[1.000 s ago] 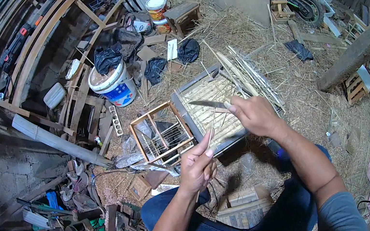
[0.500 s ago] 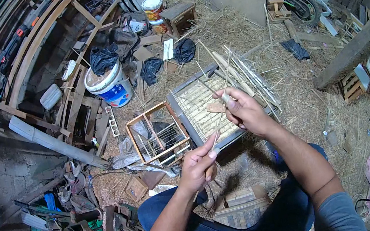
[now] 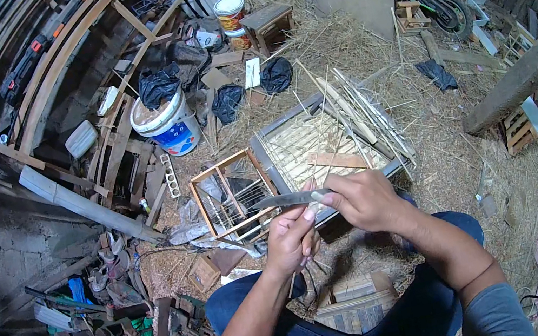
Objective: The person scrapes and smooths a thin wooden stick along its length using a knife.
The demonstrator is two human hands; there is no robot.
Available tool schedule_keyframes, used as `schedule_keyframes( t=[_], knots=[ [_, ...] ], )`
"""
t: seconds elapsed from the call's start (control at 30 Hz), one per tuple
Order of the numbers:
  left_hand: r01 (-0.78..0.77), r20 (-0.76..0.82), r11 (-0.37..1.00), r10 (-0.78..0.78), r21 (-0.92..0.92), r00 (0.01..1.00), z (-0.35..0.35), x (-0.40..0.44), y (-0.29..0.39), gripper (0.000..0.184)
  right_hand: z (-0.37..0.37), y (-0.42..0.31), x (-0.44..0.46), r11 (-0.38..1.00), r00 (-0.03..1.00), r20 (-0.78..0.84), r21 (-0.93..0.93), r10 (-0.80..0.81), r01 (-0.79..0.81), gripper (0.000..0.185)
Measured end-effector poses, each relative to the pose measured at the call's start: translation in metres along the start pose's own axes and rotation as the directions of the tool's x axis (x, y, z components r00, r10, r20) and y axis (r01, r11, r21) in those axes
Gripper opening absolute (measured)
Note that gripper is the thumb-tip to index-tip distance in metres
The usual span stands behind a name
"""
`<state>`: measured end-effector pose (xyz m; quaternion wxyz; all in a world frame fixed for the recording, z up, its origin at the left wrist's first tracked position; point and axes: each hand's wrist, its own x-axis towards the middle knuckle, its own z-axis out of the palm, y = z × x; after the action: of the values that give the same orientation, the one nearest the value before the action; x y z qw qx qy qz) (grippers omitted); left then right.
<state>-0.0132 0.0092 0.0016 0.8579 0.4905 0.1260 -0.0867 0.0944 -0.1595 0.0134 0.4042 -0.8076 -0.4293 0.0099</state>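
Observation:
My right hand (image 3: 362,202) is closed around a knife (image 3: 285,199), its blade lying nearly level and pointing left, just above my left fingers. My left hand (image 3: 290,241) pinches a thin bamboo strip, mostly hidden by my fingers and the blade. Beyond my hands lies a dark-rimmed panel (image 3: 266,161) with pale slats. A flat wooden piece (image 3: 337,160) and a bundle of split sticks (image 3: 353,111) rest on it. Left of the panel stands a small wooden-framed cage (image 3: 201,204) with thin bars.
A white bucket (image 3: 170,129) topped with a black bag stands at the back left, near a wooden stool (image 3: 267,20) and stacked paint pails (image 3: 230,9). A wooden post (image 3: 523,72) slants in from the right. Straw and shavings cover the floor.
The knife blade has swung from pointing up and away to lying across to the left, over my left hand. My right hand has turned and come lower, closer to the left.

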Motion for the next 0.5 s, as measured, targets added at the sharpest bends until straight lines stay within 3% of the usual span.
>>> schedule_keyframes(
  t=[0.1, 0.17, 0.4, 0.47, 0.5],
  knots=[
    [-0.021, -0.051, 1.000, 0.020, -0.018, 0.999, 0.001, 0.003, 0.001, 0.051, -0.002, 0.006, 0.003, 0.998, 0.999, 0.026, -0.055, 0.021, -0.020, 0.024],
    [0.010, 0.008, 0.991, -0.009, -0.133, 1.000, 0.000, 0.002, 0.004, 0.051, -0.005, 0.008, 0.005, 0.998, 1.000, -0.009, -0.058, -0.006, 0.005, 0.025],
    [0.029, -0.003, 0.984, -0.030, -0.178, 1.000, -0.005, 0.000, 0.003, 0.049, -0.006, 0.026, 0.011, 0.991, 1.000, -0.003, -0.130, 0.025, -0.026, 0.031],
    [0.003, 0.028, 0.990, 0.001, -0.142, 1.000, -0.003, -0.003, 0.005, 0.049, -0.021, 0.021, 0.017, 0.953, 0.954, 0.081, -0.116, 0.290, -0.280, 0.034],
    [0.017, 0.005, 0.991, -0.016, -0.131, 1.000, 0.000, -0.003, 0.007, 0.049, -0.002, 0.027, 0.011, 0.989, 0.993, -0.074, -0.101, 0.097, -0.105, 0.033]
  ],
)
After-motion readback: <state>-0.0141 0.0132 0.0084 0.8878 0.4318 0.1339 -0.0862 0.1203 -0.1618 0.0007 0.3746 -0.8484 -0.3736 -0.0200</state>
